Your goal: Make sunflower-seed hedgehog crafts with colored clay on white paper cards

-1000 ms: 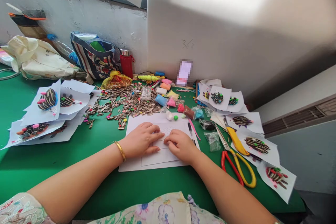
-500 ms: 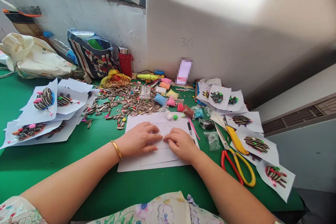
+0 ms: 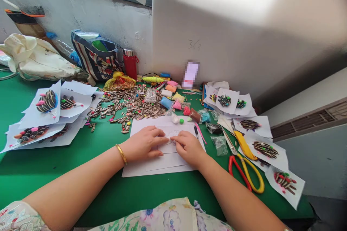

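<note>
My left hand [image 3: 148,142] lies flat with its fingers spread on a small white sheet of paper [image 3: 162,164], a gold bangle on its wrist. My right hand [image 3: 189,148] rests at the sheet's right side; its index finger points left and touches a printed line drawing [image 3: 173,134], the thumb apart below it. The fingertips of both hands nearly meet over the drawing, part of which they cover. Beneath the small sheet lies a larger white paper [image 3: 135,169]. A white clay lump [image 3: 175,118] and a green clay ball [image 3: 181,120] sit just beyond the drawing.
Loose sunflower seeds [image 3: 135,103] spread behind my left hand, beside bagged coloured clay [image 3: 166,102]. Scissors [image 3: 241,166], a yellow cutter knife [image 3: 244,146] and a black pen [image 3: 196,131] lie to the right. Sheets with seed hedgehogs [image 3: 46,101] are stacked left and right.
My right index finger has straightened out toward the left, and the thumb has moved away from it. My left hand stays in place.
</note>
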Tool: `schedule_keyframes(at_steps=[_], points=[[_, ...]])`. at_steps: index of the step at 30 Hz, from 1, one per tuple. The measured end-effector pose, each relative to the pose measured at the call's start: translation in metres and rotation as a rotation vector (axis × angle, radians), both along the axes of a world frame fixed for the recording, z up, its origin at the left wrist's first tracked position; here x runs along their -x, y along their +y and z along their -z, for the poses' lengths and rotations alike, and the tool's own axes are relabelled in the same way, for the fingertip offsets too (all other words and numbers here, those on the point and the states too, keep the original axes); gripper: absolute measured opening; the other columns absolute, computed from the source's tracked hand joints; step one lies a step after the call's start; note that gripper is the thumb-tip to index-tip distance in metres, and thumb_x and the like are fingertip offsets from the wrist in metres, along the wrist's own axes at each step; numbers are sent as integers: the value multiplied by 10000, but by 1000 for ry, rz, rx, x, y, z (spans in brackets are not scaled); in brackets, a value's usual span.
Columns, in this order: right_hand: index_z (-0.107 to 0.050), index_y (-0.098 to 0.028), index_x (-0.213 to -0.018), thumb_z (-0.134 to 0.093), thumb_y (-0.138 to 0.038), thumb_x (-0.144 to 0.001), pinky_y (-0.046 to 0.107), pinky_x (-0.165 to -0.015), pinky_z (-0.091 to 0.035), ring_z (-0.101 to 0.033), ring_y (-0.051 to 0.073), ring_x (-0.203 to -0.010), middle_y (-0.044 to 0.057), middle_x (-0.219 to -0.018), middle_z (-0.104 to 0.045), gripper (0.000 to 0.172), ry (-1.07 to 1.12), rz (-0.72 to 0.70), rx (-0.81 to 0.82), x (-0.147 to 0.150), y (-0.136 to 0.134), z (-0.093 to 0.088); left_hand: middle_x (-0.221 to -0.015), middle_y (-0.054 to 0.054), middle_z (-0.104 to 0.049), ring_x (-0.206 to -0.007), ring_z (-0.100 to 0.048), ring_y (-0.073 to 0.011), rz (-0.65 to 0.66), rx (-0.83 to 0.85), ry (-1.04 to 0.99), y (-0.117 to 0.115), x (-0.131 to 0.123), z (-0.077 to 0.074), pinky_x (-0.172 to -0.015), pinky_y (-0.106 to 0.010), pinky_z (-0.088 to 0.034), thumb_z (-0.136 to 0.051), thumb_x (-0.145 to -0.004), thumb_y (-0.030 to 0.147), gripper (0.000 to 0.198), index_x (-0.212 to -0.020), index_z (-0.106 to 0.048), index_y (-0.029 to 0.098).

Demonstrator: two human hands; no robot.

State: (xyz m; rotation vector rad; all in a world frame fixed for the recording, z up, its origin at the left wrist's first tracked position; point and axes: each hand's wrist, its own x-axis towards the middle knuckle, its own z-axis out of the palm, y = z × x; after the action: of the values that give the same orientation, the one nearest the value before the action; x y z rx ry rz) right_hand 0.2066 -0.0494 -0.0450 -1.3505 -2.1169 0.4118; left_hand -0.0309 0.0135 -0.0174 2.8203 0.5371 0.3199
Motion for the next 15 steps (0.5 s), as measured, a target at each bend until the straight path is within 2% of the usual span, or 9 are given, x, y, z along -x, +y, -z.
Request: schedule_keyframes(at_steps=[8,15], points=[[-732,-225,-1091,-571,-121,-821,348,-757,-414,-565,208,-817,64,-840,-641,331,-255,-17,-104,3,-4,-1,-1195,-115,-614,-1063,-553,-288,-11,-4,-12,0,1,2,-955,-453,-453,-619,-879,470,458,-1283,-611,256],[-718,-221,-1095,-573,-125,-818,347,-746,-383,-554,207,-809,64,-835,-644,327,-298,-33,-134,4,-6,-4,-1212,-120,-628,-1074,-568,-283,-4,-7,-12,2,2,2,-966,-443,-463,-613,-890,441,398,-1221,-643,222]])
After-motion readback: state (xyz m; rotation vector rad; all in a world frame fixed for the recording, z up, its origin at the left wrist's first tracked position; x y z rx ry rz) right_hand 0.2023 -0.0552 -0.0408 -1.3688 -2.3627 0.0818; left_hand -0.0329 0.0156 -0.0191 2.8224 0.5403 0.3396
